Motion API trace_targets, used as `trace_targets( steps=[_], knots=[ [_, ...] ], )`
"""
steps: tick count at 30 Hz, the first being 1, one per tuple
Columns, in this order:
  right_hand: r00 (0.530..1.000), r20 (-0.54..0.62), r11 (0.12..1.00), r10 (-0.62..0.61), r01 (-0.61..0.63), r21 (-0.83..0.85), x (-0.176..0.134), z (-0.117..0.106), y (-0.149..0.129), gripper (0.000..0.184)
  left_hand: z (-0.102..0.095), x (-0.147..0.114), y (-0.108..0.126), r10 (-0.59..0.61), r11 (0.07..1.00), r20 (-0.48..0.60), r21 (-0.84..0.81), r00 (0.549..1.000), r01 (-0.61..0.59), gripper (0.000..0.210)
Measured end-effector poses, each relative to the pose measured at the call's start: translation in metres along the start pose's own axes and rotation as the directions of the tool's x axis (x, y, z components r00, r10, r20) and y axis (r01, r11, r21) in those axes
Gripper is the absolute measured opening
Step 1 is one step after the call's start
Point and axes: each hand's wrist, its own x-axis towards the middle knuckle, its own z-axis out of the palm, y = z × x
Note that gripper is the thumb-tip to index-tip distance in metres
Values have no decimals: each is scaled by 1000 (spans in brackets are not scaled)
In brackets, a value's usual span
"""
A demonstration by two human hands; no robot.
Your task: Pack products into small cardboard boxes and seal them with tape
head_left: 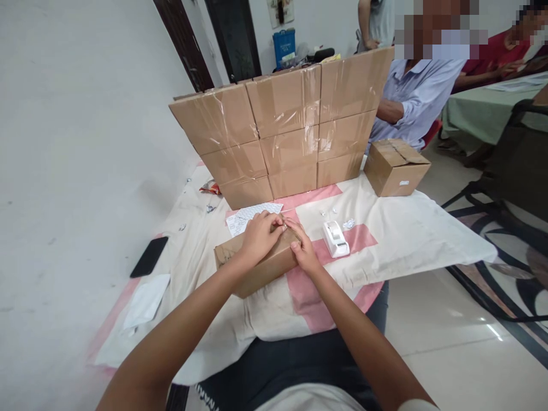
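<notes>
A closed brown cardboard box [268, 274] lies lengthwise on the cloth-covered table in front of me. My left hand [261, 234] rests over its top, fingers bent and thumb pinched toward the fingertips near the far right corner. Whatever is in that pinch is too small to make out. Along the right end of the box lies my right hand [303, 248], its fingers stretched out along the edge and its thumb apart on top. The fingertips of both hands nearly meet. Just right of the box stands a white tape dispenser [336, 240]. Behind the box lies a printed white sheet [240, 221], partly covered.
A wall of taped cardboard boxes [289, 137] stands across the table's back. Another box [391, 177] sits at the right. A black phone [149, 257] and white paper [148, 299] lie left, beside the wall. Other people sit and stand beyond the table.
</notes>
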Motion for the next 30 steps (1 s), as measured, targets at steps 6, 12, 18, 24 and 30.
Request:
trace_targets(
  steps=[6, 12, 18, 24, 30],
  knots=[
    [999, 4, 999, -36, 36, 7, 2, -1, -2, 66, 1, 9, -7, -15, 1000, -4, 9, 1000, 15, 11],
    [999, -29, 999, -38, 38, -22, -6, -4, -12, 61, -31, -13, 12, 45, 999, 45, 27, 998, -47, 15],
    [904, -399, 966, -152, 51, -253, -36, -62, -48, 20, -17, -91, 40, 476, 853, -30, 259, 879, -453, 27],
    [834, -529, 829, 158, -403, -387, 39, -161, -29, 13, 81, -88, 46, 793, 581, -118, -149, 598, -800, 5],
    [855, -98, 611, 510, -440, -658, 114, -210, 26, 22, 109, -32, 1, 868, 470, -94, -158, 487, -868, 10]
  ],
)
